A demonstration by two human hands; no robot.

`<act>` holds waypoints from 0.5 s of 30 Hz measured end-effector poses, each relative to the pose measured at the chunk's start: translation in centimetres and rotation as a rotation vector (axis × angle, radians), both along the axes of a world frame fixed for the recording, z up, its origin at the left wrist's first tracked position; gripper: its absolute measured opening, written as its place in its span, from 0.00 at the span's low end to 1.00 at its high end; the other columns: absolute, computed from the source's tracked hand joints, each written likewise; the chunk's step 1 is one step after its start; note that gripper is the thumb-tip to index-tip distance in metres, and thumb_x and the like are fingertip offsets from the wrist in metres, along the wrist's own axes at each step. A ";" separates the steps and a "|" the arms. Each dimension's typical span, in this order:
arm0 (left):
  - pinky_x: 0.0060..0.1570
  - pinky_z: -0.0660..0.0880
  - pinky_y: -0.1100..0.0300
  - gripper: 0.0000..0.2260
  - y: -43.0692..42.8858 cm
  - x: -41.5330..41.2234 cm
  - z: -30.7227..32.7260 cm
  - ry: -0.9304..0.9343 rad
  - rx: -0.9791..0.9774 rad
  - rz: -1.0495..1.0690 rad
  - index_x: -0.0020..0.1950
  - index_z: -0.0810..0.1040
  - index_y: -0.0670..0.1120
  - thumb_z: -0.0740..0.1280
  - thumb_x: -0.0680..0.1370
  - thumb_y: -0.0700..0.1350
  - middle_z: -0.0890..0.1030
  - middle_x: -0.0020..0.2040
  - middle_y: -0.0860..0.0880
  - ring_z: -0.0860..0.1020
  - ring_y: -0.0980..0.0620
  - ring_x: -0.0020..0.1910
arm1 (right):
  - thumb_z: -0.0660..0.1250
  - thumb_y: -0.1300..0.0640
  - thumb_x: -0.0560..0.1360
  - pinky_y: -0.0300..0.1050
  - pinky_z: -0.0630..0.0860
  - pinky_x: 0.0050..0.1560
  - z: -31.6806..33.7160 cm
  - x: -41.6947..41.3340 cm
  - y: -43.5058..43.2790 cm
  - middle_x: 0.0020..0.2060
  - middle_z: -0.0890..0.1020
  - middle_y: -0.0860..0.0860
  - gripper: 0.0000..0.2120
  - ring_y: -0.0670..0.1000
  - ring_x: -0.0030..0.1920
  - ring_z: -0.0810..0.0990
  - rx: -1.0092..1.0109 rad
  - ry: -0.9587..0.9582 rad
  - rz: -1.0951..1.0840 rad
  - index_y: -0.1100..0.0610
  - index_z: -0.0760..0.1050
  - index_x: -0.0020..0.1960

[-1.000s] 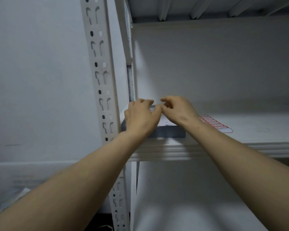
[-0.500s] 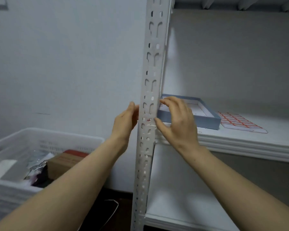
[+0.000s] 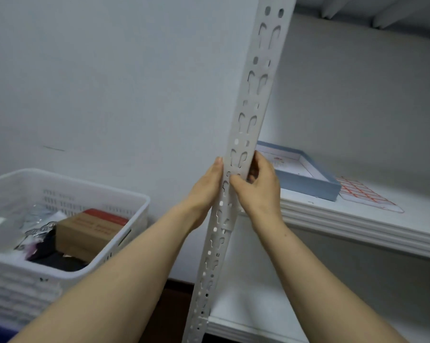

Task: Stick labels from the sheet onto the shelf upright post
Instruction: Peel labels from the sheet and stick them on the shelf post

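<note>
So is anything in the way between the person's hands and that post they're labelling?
Nothing visible. Both hands are on the post: the left hand lies flat against its left edge, and the right hand grips it, thumb on the front face.

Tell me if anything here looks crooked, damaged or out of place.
Nothing stands out. The white slotted metal post looks undamaged; the shallow blue box and red-gridded label sheet lie flat on the white shelf.

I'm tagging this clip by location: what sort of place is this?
Probably a storeroom or utility corner: a slotted metal post carrying a white shelf, beside a white plastic basket of mixed odds and ends, against a bare wall.
</note>
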State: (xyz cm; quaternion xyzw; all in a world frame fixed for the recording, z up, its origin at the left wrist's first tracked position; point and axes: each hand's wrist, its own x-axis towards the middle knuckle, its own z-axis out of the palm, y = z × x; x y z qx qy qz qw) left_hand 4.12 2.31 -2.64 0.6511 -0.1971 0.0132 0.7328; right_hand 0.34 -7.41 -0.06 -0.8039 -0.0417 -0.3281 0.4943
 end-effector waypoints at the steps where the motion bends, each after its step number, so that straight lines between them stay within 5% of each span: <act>1: 0.65 0.68 0.60 0.22 -0.1 0.0 0.0 -0.005 0.007 0.022 0.63 0.76 0.55 0.47 0.82 0.61 0.78 0.62 0.55 0.75 0.58 0.62 | 0.67 0.56 0.64 0.51 0.76 0.57 0.0 0.1 0.0 0.55 0.79 0.49 0.24 0.49 0.55 0.78 0.013 0.008 -0.004 0.52 0.74 0.60; 6: 0.70 0.66 0.55 0.28 -0.3 0.4 -0.3 -0.007 0.017 -0.007 0.70 0.71 0.50 0.47 0.79 0.64 0.75 0.67 0.53 0.73 0.56 0.66 | 0.67 0.61 0.68 0.52 0.78 0.53 0.3 0.5 0.1 0.46 0.83 0.48 0.14 0.49 0.48 0.81 0.087 0.031 -0.028 0.55 0.78 0.54; 15: 0.72 0.62 0.57 0.27 -0.3 0.3 -0.2 -0.043 0.021 0.002 0.73 0.66 0.49 0.44 0.81 0.61 0.71 0.71 0.53 0.67 0.58 0.70 | 0.72 0.61 0.65 0.49 0.79 0.53 0.4 0.9 0.2 0.47 0.83 0.48 0.18 0.47 0.46 0.82 0.081 0.008 -0.071 0.57 0.76 0.54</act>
